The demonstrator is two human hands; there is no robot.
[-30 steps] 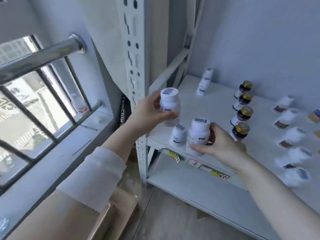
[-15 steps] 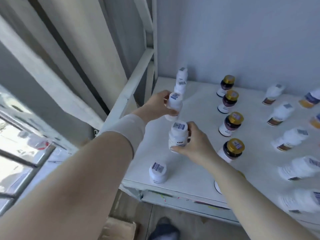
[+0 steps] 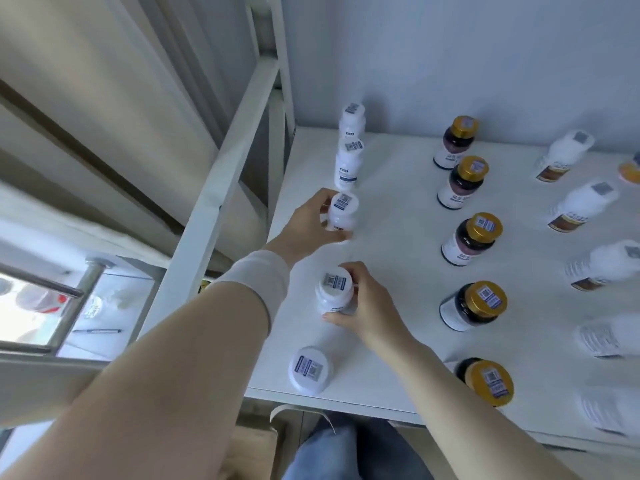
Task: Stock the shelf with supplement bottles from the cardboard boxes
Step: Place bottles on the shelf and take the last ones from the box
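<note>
White supplement bottles stand in a row along the left edge of the white shelf (image 3: pixel 391 188). My left hand (image 3: pixel 308 225) grips the third white bottle (image 3: pixel 342 211) of that row from its left side. My right hand (image 3: pixel 367 308) holds the fourth white bottle (image 3: pixel 334 294), fingers curled round its right side, with the bottle upright on the shelf. Two more white bottles stand behind, the far bottle (image 3: pixel 351 121) and the second bottle (image 3: pixel 347 164). A fifth white bottle (image 3: pixel 310 368) stands at the front edge.
A row of dark bottles with gold caps (image 3: pixel 472 239) runs down the shelf's middle. White bottles with brown labels (image 3: pixel 581 206) stand further right. The shelf's white metal post (image 3: pixel 221 188) rises at left, a window bar (image 3: pixel 72 306) beyond it. My leg in jeans (image 3: pixel 332 452) shows below.
Both hands have carried their white bottles from the shelf's front edge deeper onto the shelf and set them in the left row. The view has tipped to look down on the shelf.
</note>
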